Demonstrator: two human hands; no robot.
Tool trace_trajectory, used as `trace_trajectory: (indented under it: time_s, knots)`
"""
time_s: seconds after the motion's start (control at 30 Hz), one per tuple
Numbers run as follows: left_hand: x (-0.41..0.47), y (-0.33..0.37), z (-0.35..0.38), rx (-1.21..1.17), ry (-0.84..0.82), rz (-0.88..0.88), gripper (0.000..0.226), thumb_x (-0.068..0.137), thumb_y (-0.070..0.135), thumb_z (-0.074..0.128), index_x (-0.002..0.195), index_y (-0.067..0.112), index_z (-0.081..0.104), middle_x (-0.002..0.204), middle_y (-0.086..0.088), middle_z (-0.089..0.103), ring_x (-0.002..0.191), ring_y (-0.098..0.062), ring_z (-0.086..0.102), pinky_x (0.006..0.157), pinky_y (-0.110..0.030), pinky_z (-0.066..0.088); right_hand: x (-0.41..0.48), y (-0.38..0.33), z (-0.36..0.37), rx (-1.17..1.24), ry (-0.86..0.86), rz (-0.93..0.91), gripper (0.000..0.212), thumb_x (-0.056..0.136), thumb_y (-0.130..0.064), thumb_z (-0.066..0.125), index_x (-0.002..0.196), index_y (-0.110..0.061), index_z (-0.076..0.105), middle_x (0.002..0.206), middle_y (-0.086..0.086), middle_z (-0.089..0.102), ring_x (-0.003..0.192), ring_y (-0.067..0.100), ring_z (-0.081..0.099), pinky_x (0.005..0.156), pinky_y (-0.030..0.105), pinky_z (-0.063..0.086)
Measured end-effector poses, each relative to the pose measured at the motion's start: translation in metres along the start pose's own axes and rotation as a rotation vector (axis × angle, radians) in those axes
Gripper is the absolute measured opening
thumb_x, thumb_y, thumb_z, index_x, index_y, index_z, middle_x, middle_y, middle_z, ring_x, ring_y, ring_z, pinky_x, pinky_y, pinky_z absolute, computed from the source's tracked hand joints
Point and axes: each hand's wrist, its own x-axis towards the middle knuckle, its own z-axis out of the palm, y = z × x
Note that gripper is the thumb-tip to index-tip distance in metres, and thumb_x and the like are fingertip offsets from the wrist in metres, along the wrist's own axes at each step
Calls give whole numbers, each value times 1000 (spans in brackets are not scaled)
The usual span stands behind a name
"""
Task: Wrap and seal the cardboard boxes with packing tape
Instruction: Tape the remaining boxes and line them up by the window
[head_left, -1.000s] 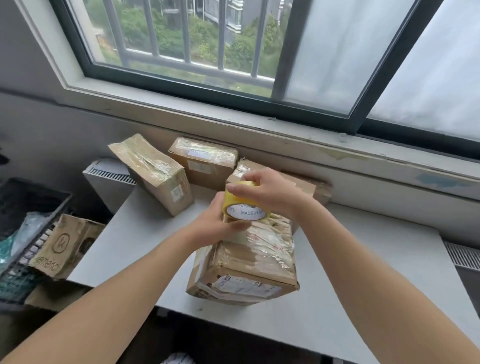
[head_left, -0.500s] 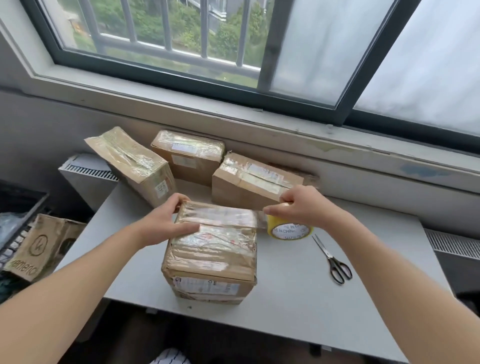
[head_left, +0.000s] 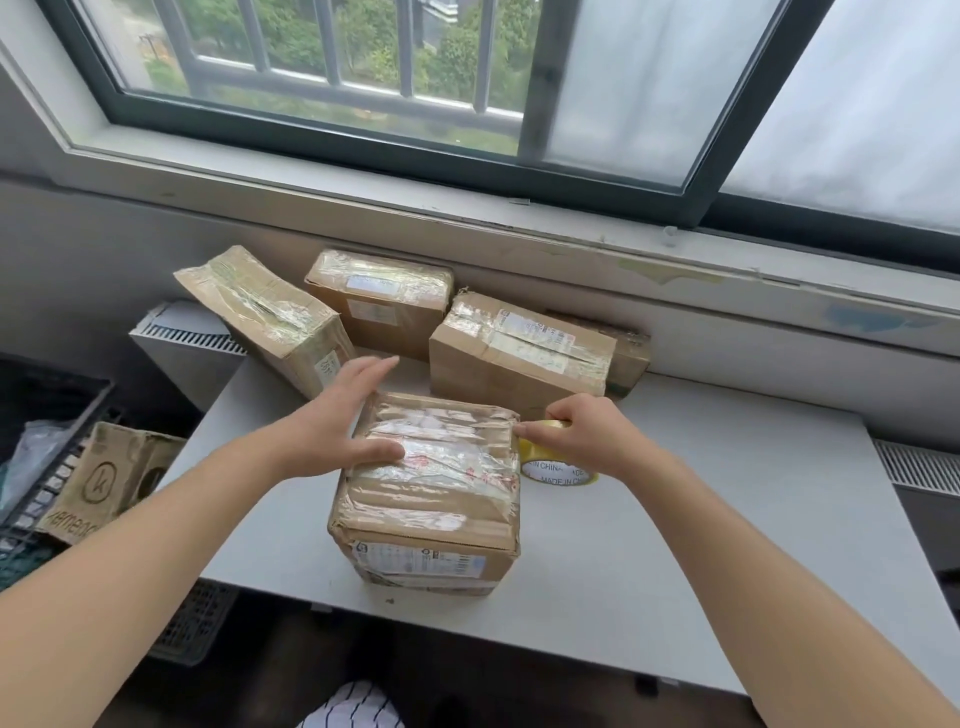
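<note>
A tape-wrapped cardboard box stands at the front middle of the grey table. My left hand rests on the box's left top edge, fingers straight and thumb flat on the tape. My right hand grips a yellow roll of packing tape that sits on the table against the box's right side. Its fingers curl over the roll's top. Three more taped boxes stand behind: one tilted at the left, one at the back and one at the right.
A window sill and wall close off the table's far side. A white radiator stands left of the table. Lower left, a black crate holds a printed cardboard box. My right arm covers the spot where the scissors lay.
The tape roll came off the box top and down to the table on the right. My left hand flattened onto the box's top. The box was set down squarely.
</note>
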Motion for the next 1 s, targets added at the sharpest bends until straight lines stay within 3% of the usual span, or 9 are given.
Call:
trace_trajectory:
  time_s: [0.07,0.13,0.2,0.3,0.43,0.57,0.7,0.8,1.0]
  knots:
    - [4,24,-4,484,-8,162,104,87,78,48,163,32,-7,170,14,-18,155,-11,-21,128,-51,-2,0,1,2,14,2,2,61,85,-66,68,60,-15,45,58,0,42,56,16,39,55,33,29]
    - [4,53,10,719,-127,250,92,91,82,17,159,31,-19,164,11,-34,148,-10,-37,124,-53,-18,1,1,5,17,11,0,60,85,-66,69,60,-16,48,57,-2,45,56,15,41,55,33,31]
    - [2,72,36,704,-211,257,92,91,84,5,158,27,-22,164,8,-33,149,-11,-37,122,-53,-22,2,1,7,7,28,-4,60,85,-66,69,58,-17,48,57,-3,46,56,14,42,55,33,32]
    - [3,76,59,677,-153,250,93,87,87,-2,160,31,-22,165,9,-32,149,-9,-36,120,-55,-23,1,3,10,1,45,-3,60,86,-66,67,60,-14,52,58,-1,49,58,15,45,56,34,34]
    - [1,73,57,650,-128,243,82,93,83,4,159,40,-20,164,13,-33,148,-6,-36,120,-54,-24,0,3,12,27,32,-10,59,86,-67,67,61,-15,53,59,-1,50,59,15,46,56,34,35]
    - [0,68,63,667,-60,215,80,96,75,-4,160,30,-20,166,11,-29,149,-5,-35,123,-53,-19,-1,6,10,20,40,12,61,85,-68,67,60,-16,50,58,-1,47,59,15,44,56,33,34]
    - [-3,64,70,622,63,52,88,91,75,-14,160,21,-18,167,3,-29,151,-12,-33,125,-52,-14,-3,6,12,54,26,32,57,86,-66,68,60,-18,53,59,-2,50,58,14,47,55,31,35]
    - [-7,64,67,610,52,34,90,90,75,-12,161,21,-16,166,3,-31,150,-12,-35,123,-56,-16,-2,5,15,75,18,28,57,86,-67,67,63,-15,56,61,0,51,59,15,48,55,31,35]
    - [-13,61,54,602,-37,175,71,88,82,-10,156,60,-7,167,10,-28,151,-8,-33,118,-62,-21,-1,6,15,101,-4,20,58,83,-68,69,62,-15,57,59,-3,50,57,12,46,55,30,36]
